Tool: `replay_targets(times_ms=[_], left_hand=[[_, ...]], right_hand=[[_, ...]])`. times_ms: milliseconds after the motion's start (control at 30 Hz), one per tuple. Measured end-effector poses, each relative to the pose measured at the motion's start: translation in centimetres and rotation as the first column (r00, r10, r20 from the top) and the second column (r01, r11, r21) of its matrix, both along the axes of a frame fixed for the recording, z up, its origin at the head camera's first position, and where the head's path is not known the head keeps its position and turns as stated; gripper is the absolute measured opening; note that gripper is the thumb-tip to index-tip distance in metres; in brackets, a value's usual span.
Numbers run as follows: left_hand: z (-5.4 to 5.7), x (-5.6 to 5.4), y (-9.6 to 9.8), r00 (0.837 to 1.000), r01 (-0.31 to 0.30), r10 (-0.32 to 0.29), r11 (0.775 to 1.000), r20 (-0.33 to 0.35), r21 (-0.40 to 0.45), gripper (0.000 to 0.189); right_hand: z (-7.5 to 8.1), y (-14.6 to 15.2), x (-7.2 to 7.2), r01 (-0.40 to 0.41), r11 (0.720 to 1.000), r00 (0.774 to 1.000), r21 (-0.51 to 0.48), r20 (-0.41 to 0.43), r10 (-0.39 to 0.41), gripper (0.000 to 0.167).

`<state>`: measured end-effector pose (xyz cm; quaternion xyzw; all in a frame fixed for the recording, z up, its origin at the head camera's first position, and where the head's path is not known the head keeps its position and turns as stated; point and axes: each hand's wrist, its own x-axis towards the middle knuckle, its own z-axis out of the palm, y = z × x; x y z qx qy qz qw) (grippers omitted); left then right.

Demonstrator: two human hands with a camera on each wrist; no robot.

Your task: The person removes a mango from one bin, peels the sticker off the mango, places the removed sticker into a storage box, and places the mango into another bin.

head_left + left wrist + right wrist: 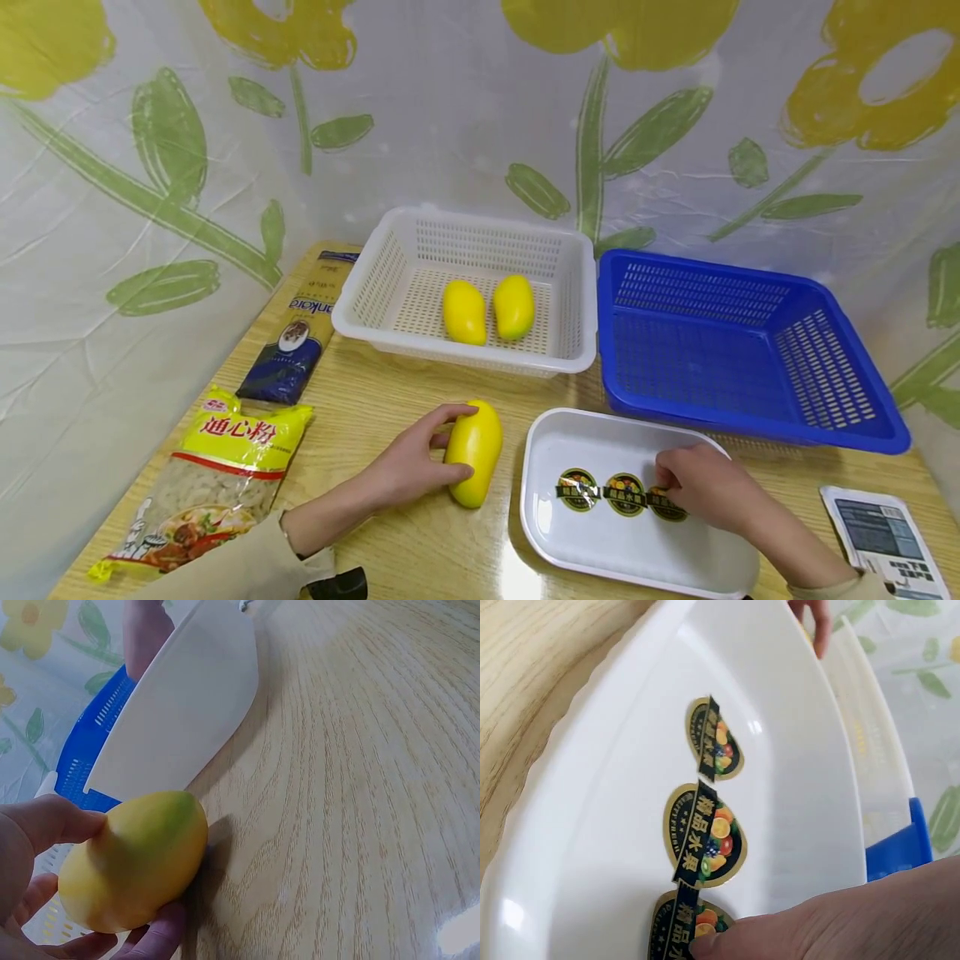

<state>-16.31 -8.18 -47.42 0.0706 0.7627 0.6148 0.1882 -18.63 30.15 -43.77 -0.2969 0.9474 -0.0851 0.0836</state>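
A yellow mango (476, 457) stands out on the wooden table, and my left hand (411, 462) grips it from the left, thumb and fingers round its sides. The left wrist view shows a greenish patch on this mango (142, 855). To the right, a white tray (551, 540) holds several round black-and-gold fruit labels (625, 494) in a row. Over the tray, my right hand (708, 487) has curled fingers and pinches the rightmost label (663, 506). In the right wrist view, the thumb (712, 945) lies over that label's edge; the other fingertips are hidden.
Behind, a white basket (461, 354) contains two mangoes (465, 312). A blue basket (757, 429) stands beside it. At left lie a pasta pack (300, 329) and a bag of macaroni (217, 487); at right is a flat printed packet (881, 533). A flowered curtain (450, 125) hangs behind.
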Motion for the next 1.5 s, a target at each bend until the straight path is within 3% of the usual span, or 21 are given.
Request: replay_targets(times_ms=[267,1500], left_hand=[[0.14,0.00,0.06,1.000,0.005,-0.005,1.000,0.008,0.011,0.066],[0.12,0.07,-0.06,1.000,0.002,-0.002,1.000,0.000,-0.012,0.065]], right_hand=[[-0.13,-0.39,-0.23,0.007,0.998,1.000,0.055,-0.025,-0.006,0.035],[-0.61,-0.62,0.33,0.021,0.997,0.987,0.071,-0.160,-0.009,0.034]])
